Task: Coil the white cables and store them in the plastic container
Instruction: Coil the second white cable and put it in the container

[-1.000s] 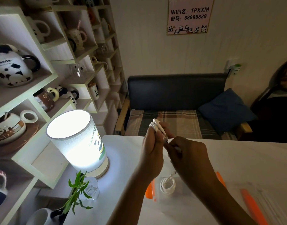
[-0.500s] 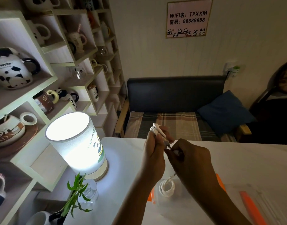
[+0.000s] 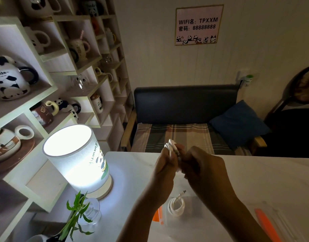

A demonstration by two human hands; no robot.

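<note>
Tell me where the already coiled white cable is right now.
In the head view, the coiled cable lies low and centre in the clear plastic container on the table, below both hands.

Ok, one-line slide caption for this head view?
Both hands, left and right, wind a white cable above the table; another coiled cable already lies in the clear plastic container.

The cable (image 3: 171,147) was white, the table (image 3: 264,175) white, the cushion (image 3: 237,123) blue, the sofa seat (image 3: 181,137) brown-and-grey plaid, the lid strip (image 3: 265,222) orange.
</note>
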